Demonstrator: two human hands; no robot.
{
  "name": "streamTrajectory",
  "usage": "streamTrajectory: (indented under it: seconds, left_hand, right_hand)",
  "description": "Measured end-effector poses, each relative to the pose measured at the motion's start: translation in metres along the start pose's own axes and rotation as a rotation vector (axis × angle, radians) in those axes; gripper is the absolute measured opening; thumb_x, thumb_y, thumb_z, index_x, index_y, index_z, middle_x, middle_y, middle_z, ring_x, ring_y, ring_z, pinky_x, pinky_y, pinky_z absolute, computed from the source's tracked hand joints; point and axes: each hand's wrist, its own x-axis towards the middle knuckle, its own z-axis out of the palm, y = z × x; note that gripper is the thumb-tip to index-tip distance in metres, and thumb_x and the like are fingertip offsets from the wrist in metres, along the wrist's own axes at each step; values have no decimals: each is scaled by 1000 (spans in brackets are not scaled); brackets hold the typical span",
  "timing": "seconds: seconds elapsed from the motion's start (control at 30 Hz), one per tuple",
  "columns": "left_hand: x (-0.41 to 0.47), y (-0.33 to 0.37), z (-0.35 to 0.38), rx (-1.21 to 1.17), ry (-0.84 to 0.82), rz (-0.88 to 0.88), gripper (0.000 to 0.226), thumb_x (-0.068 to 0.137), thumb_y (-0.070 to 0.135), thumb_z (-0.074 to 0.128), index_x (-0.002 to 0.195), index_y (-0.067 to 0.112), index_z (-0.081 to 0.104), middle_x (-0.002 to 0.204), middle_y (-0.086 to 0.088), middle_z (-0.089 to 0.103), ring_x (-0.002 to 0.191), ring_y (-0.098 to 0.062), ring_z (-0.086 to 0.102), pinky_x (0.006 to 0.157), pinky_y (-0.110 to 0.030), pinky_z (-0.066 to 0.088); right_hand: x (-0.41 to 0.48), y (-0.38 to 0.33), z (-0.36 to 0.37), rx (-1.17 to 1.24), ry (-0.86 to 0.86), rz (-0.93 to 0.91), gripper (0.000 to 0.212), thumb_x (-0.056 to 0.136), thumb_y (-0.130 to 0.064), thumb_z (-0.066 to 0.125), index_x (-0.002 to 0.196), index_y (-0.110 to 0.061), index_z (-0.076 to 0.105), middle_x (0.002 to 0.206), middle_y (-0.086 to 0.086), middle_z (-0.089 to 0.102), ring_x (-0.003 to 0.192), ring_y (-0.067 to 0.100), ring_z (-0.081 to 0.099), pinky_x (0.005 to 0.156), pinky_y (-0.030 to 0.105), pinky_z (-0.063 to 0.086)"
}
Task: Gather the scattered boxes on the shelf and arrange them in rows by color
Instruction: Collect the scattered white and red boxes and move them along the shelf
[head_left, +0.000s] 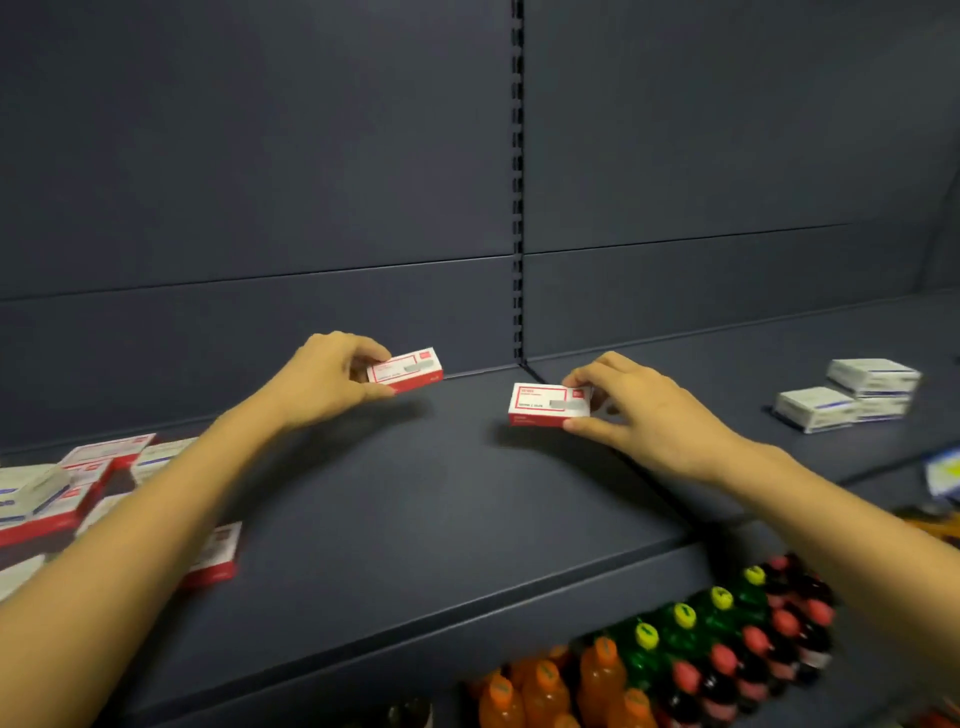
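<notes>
My left hand (327, 376) pinches a small red-and-white box (410, 370) just above the dark shelf (405, 499), close to the back panel. My right hand (644, 410) grips a second red-and-white box (545, 405) by its right end, near the shelf's dividing seam. A heap of red-and-white and blue-and-white boxes (78, 483) lies at the far left, partly hidden by my left forearm. One red box (218, 553) lies near the front edge. Blue-and-white boxes (847, 395) are stacked at the right.
The slotted upright (517, 182) splits the back panel. Below the shelf's front edge stand rows of orange, green and dark bottles (675, 654). A blurred yellow-and-blue packet (945, 473) shows at the right border.
</notes>
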Motion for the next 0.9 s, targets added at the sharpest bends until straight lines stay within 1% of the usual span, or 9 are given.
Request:
streamTrajectory:
  seconds: [0.07,0.17,0.23,0.33,0.47,0.53,0.67,0.83,0.9]
  left_hand:
    - [7,28,7,-44,11,57,41,75,22,74,113,12,62,110,-5,67,84,-12,60,74,-17,45]
    - [16,75,23,-79,-8,154,41,74,22,74,113,14,62,109,-2,67,86,-12,62,71,-11,46]
    - [22,107,36,-86,-31,214,41,75,22,74,114,15,62,109,-2,66,89,-14,62,74,-15,49]
    - [31,157,56,-111,-50,282,40,74,21,75,112,13,63,108,-4,67,90,-17,64,83,-32,54]
    - [41,222,83,-120,-66,347,41,75,20,74,113,12,62,109,-5,67,92,-17,63,86,-34,53]
    - [46,252,100,-124,-69,365,42,76,21,73,115,12,62,111,-6,66,92,-16,61,86,-33,53]
    - [56,315,136,-137,-77,390,43,77,24,72,116,12,60,113,-5,65,88,-10,57,77,-21,50]
    - [71,384,180,-152,-51,390,41,75,22,74,113,13,62,110,-5,68,86,-14,61,78,-27,51]
    - [79,406,197,-161,-29,387,39,73,21,75,110,13,64,107,-4,69,82,-15,61,73,-24,49]
  right_hand:
    - [-18,17,-17,-15,25,30,40,85,-47,56,120,-28,50,120,-9,51,102,14,55,84,38,50]
    - [-44,48,-40,-35,65,82,40,85,-46,57,119,-29,51,118,-10,51,101,12,54,84,38,51]
    - [-63,70,-54,-26,101,109,39,84,-44,59,119,-27,53,115,-9,52,101,10,54,85,36,50]
    - [-90,108,-74,13,142,151,35,84,-38,62,115,-25,56,109,-8,52,101,11,52,87,37,48]
    - [-124,161,-100,21,144,194,34,83,-39,62,115,-27,55,110,-13,49,98,10,53,85,42,50]
    - [-141,187,-114,10,151,201,37,83,-38,62,117,-24,55,108,-14,47,97,12,55,84,39,51]
    - [-175,243,-138,-23,155,212,38,83,-35,64,118,-21,57,106,-9,49,99,13,55,86,32,48]
    - [-213,313,-165,-59,145,228,40,84,-34,63,121,-21,56,116,-3,56,99,7,50,84,20,42]
    - [-223,340,-174,-64,155,235,40,84,-33,64,121,-20,56,116,-2,57,99,7,50,84,19,41]
